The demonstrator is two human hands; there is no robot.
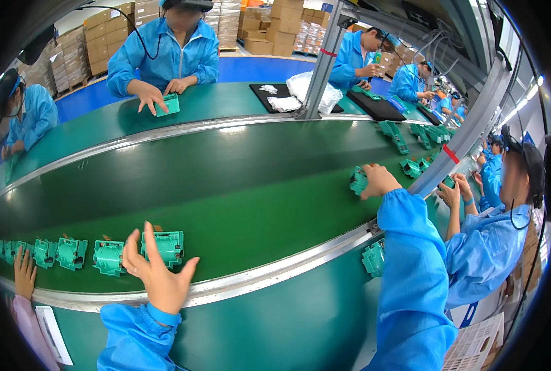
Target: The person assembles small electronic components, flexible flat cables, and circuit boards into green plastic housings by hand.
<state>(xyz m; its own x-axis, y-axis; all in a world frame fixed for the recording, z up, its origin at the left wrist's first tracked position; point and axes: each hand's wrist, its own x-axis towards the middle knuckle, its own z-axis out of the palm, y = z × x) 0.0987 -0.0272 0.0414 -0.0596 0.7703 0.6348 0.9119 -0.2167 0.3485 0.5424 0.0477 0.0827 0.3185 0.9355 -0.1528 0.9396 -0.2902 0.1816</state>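
Observation:
My left hand [159,272] reaches over the near edge of the green conveyor belt [238,185], its fingers spread and holding nothing. Just beyond those fingers lies a green plastic housing [171,246], partly hidden by them; I cannot tell if they touch it. A second green housing [107,257] lies to its left, in a row of several. Farther out on the right, my right hand [382,181] is closed around the edge of another green plastic housing [357,180] above or on the belt. My fingers and palm cover part of that piece.
A metal rail [244,279] borders the belt, and a metal post [433,173] rises right of my right hand. One more housing [374,258] sits on the near bench by my right arm. Someone's hand [25,275] rests at far left. Co-workers sit opposite and at right.

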